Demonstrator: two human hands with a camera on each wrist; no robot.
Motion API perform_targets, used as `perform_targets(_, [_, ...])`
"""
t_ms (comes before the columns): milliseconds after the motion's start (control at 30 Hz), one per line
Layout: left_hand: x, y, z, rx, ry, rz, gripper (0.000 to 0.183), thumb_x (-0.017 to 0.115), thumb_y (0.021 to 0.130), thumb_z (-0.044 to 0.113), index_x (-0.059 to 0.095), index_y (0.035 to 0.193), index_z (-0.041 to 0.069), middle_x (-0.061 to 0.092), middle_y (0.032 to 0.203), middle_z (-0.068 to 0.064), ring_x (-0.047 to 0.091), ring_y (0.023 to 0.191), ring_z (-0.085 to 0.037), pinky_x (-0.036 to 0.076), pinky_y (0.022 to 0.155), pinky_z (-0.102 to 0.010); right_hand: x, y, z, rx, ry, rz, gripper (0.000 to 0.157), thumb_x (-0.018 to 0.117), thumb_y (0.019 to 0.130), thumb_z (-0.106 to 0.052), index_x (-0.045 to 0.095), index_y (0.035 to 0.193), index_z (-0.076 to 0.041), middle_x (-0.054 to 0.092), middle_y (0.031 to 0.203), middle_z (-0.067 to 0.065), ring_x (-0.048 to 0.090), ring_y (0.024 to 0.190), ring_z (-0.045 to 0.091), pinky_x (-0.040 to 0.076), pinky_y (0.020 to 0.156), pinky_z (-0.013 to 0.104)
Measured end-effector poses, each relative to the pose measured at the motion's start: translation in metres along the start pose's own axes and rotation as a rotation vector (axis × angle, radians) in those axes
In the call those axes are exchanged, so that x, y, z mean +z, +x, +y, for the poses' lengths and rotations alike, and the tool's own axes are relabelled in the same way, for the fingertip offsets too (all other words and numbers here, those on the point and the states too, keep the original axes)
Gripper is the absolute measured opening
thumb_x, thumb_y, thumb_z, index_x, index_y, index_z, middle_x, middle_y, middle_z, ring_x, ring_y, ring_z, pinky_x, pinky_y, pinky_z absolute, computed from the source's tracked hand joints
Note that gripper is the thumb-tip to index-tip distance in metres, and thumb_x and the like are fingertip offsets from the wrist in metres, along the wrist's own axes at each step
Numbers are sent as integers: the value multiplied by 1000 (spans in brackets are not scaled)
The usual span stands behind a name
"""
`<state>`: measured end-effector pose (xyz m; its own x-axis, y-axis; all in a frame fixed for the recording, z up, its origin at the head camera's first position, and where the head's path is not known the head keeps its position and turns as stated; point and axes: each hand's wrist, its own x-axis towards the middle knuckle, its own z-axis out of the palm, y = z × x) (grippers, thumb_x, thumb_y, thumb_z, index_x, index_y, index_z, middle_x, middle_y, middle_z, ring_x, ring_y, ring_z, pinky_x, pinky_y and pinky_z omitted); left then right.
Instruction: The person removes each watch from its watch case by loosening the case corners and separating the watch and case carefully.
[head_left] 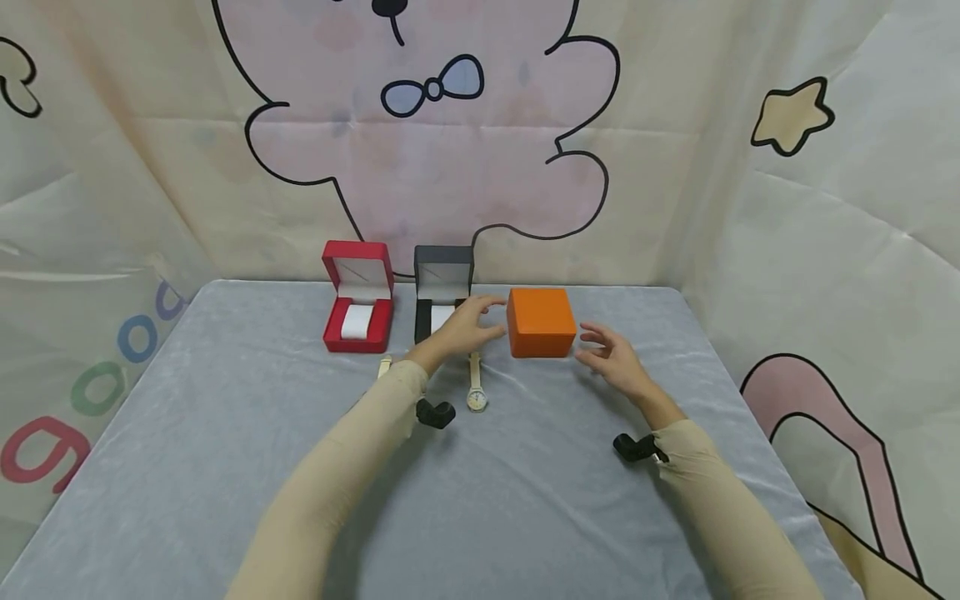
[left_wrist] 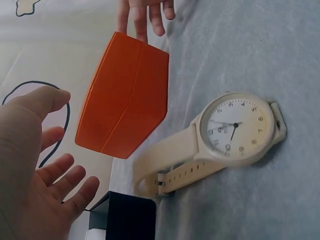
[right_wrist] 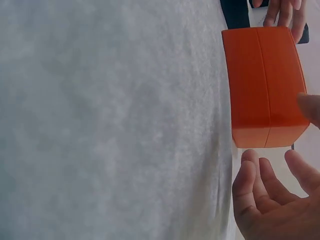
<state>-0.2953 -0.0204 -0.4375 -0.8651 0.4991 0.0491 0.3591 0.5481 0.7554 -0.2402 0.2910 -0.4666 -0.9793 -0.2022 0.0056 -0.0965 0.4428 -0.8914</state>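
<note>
A closed orange box point(head_left: 542, 323) sits at the back of the table, between both hands. To its left is my left hand point(head_left: 467, 327), fingers spread and partly in front of an open black watch box point(head_left: 444, 271). On the other side, my right hand point(head_left: 617, 363) has loosely bent fingers, with a small gap to the orange box. Neither hand holds anything. In the left wrist view, a cream wristwatch point(left_wrist: 235, 129) lies on the table near the orange box point(left_wrist: 125, 95). The right wrist view shows the right hand's fingers point(right_wrist: 245, 185) close to the box's side.
An open red watch box point(head_left: 358, 325) with a white cushion stands at the back left. Another watch point(head_left: 385, 365) is partly hidden behind the left forearm. Grey-blue cloth point(head_left: 517, 500) covers the table, and printed curtains point(head_left: 660, 167) rise behind it.
</note>
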Motion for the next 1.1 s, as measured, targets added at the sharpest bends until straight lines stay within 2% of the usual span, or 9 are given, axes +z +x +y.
perform_targets(233, [6, 9, 2, 12, -3, -7, 74, 69, 96, 33, 34, 159, 18, 28, 165, -11, 41, 145, -37, 38, 117, -54, 2, 11, 2, 20, -18, -58, 73, 70, 95, -14, 33, 158, -7, 49, 147, 29, 68, 108, 19, 53, 70, 23])
perform_targets(333, [8, 12, 3, 14, -7, -17, 78, 70, 95, 34, 31, 160, 20, 25, 166, -12, 39, 146, -37, 36, 118, -54, 2, 16, 5, 40, -13, -82, 76, 71, 95, -14, 30, 159, -8, 49, 147, 29, 66, 114, 29, 52, 71, 22])
perform_targets(433, [9, 13, 5, -11, -9, -31, 81, 71, 94, 36, 28, 161, 23, 21, 168, -12, 34, 150, -36, 34, 119, -56, 1, 19, 5, 58, -23, -91, 79, 73, 94, -14, 29, 160, -9, 49, 147, 28, 62, 119, 39, 51, 73, 22])
perform_targets(533, [9, 15, 7, -40, -5, -40, 83, 71, 92, 38, 26, 161, 27, 15, 170, -14, 26, 154, -36, 29, 121, -59, 0, 21, 5, 58, -59, -100, 81, 73, 93, -17, 28, 160, -9, 49, 147, 29, 61, 118, 42, 51, 73, 23])
perform_targets(733, [11, 20, 8, -50, 6, -61, 87, 74, 91, 37, 24, 162, 27, 7, 171, -14, 16, 157, -38, 24, 122, -61, 2, 26, 4, 54, -107, -120, 81, 75, 92, -18, 30, 159, -7, 53, 142, 30, 64, 110, 36, 51, 73, 25])
perform_targets(900, [17, 24, 9, -40, -15, -122, 95, 76, 88, 38, 18, 163, 28, -1, 172, -13, 10, 158, -40, 22, 122, -64, 2, 26, 2, 34, -119, -140, 79, 75, 91, -12, 32, 157, -1, 53, 140, 34, 65, 98, 29, 50, 73, 23])
perform_targets(1000, [20, 26, 11, -45, -26, -147, 99, 78, 87, 37, 16, 164, 29, -3, 172, -13, 8, 158, -40, 20, 122, -64, 1, 27, 2, 21, -133, -141, 80, 76, 90, -11, 34, 156, -1, 53, 141, 34, 62, 91, 25, 50, 72, 21])
perform_targets(1100, [23, 28, 14, -62, -30, -143, 102, 80, 85, 36, 15, 164, 28, -1, 172, -13, 10, 158, -40, 21, 123, -63, 0, 28, 2, 0, -169, -142, 79, 77, 90, -12, 35, 156, 0, 54, 141, 33, 60, 86, 24, 49, 72, 22])
